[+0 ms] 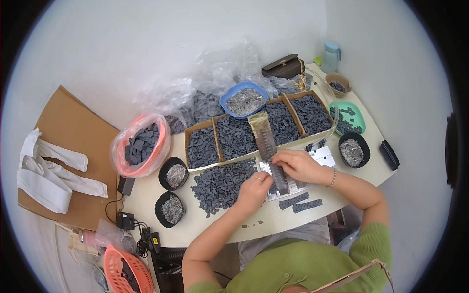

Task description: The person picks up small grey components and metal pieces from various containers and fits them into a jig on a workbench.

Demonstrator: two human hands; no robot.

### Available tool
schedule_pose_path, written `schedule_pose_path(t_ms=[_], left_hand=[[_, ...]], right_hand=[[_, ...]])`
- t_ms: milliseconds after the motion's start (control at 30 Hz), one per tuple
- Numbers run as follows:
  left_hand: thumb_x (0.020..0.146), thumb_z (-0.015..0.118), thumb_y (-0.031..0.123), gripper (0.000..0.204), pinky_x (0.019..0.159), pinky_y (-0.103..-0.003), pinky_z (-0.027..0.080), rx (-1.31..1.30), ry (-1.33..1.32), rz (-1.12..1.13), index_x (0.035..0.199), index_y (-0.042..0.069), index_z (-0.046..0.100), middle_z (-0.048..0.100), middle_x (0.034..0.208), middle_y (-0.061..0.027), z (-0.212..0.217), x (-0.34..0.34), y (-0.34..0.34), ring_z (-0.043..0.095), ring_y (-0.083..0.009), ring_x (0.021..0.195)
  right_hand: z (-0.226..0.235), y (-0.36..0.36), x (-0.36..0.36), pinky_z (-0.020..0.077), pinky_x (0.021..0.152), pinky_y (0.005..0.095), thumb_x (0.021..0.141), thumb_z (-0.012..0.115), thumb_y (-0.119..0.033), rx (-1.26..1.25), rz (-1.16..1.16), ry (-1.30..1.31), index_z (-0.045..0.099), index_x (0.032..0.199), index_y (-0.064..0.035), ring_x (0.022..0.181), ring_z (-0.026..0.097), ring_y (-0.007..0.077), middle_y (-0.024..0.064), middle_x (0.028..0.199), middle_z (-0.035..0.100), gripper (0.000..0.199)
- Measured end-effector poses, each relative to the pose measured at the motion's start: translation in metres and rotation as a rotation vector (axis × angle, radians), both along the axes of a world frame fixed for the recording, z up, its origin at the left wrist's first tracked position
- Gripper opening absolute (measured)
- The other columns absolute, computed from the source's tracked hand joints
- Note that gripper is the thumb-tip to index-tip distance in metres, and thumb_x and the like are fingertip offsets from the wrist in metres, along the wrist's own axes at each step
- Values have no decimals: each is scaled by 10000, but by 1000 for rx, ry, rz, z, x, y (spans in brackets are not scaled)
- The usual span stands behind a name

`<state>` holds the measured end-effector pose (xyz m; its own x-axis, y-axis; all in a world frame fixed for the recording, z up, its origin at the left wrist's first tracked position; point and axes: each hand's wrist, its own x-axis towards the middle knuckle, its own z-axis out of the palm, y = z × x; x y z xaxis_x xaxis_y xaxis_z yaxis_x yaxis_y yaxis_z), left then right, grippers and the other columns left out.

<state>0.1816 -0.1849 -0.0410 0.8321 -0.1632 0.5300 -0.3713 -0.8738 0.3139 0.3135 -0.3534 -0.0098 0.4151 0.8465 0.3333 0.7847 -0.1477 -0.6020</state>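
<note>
A silver metal jig (271,195) lies near the front edge of the table. Over it extends a long narrow strip (265,139), see-through and brownish, with a ribbed pattern and a yellowish far end. My left hand (254,188) is closed at the jig's left side, its fingertips pressed together; whatever is between them is too small to name. My right hand (302,167) is bent over the strip from the right, fingers closed, their tips on or just above it. Two ribbed dark grey pieces (307,206) lie by the jig. Left of it spreads a heap of small dark grey parts (219,188).
Behind the jig, a divided cardboard tray (215,141) holds more grey parts. A blue basin (223,103) of metal pins sits on it. Black bowls of pins (160,213) (367,155) flank the work area. A pink basket (165,151), green tray (362,118) and black case (389,155) stand outward.
</note>
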Motion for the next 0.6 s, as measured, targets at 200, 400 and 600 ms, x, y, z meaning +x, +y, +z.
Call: schedule_pose_path(t_ms=[200,400,600], left_hand=[[680,596,50,362,833,-372,518,444,-73,13,1003,-109,626,608,1041,-225,1,-15,-25,604,-319,943],[695,584,51,405,880,-371,499,452,8,58,1064,-116,601,591,1062,-228,5,-22,-27,600,-321,972],[698,591,44,357,794,-353,513,332,-85,4,1035,-74,604,589,1041,-179,5,-13,-19,605,-279,896]], right_hand=[[-4,32,2,493,788,371,807,622,-97,-3,110,-168,676,955,-78,896,602,254,65,905,642,158],[-18,84,-3,464,800,352,751,605,-129,-104,277,-482,681,849,-108,899,591,222,43,870,635,126],[-17,96,5,487,759,394,762,616,-133,-230,361,-410,657,785,-87,859,621,246,66,857,616,66]])
